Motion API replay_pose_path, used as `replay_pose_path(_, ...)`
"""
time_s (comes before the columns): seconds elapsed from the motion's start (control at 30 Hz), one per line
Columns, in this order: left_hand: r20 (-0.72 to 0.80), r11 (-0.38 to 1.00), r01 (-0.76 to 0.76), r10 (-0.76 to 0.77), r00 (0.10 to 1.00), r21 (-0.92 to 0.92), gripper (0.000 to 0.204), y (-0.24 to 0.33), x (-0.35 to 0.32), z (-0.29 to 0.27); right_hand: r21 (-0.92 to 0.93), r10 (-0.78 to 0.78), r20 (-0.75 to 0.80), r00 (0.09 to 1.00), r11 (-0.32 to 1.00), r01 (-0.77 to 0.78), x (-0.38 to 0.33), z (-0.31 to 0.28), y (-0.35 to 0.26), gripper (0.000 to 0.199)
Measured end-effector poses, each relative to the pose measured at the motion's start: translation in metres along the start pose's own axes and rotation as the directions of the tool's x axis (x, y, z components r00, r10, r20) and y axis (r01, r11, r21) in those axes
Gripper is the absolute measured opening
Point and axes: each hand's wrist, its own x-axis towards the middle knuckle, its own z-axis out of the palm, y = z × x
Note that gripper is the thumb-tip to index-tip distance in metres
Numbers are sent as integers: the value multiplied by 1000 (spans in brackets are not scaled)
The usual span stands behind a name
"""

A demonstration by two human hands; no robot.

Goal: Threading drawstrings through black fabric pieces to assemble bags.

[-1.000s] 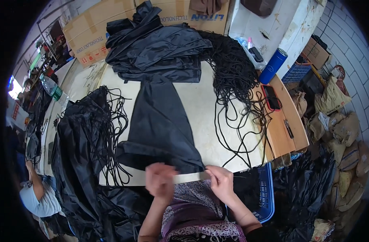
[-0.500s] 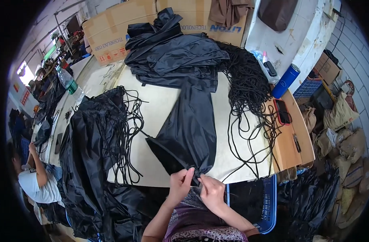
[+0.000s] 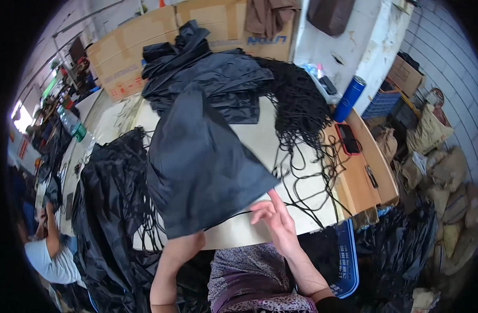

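Observation:
A piece of thin black fabric, shaped like a bag (image 3: pixel 202 167), spreads in front of me, its wide end toward me. My left hand (image 3: pixel 189 244) is at its lower left edge; the fabric hides the fingers, so their grip cannot be made out. By the lower right corner my right hand (image 3: pixel 276 221) has its fingers apart and holds nothing that I can see. A thin black cord runs from under the fabric's lower edge toward the right hand. Behind lies a heap of black fabric (image 3: pixel 223 73).
Black cords (image 3: pixel 301 99) pile up at the right. More black fabric (image 3: pixel 111 188) with cords hangs over the left edge. A blue flask (image 3: pixel 349 99), a phone (image 3: pixel 347 140) and a blue basket (image 3: pixel 348 261) are on the right. Another person (image 3: pixel 51 255) works at the far left.
The black fabric has swung up and left from the table's front edge and is spread wide. My hands have moved apart; the right one has let go. The view has shifted slightly.

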Motion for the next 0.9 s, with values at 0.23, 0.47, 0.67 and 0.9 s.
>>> replay_pose_path(0.23,105,962,-188,170,980,198,39,-38,-22,53,5,100,-117,988,995,-100,1,-35,22,33)
replay_pose_path(0.47,417,960,93,26,908,-264,42,-37,-5,46,28,58,-210,976,998,-53,5,-54,15,23)
replay_pose_path(0.67,458,938,344,-283,842,-52,51,-143,-33,62,426,-329,-281,901,799,425,-24,-95,-127,12)
replay_pose_path(0.9,176,957,-259,235,956,129,50,-106,-6,52,-44,-631,208,747,757,652,-147,-111,-279,23)
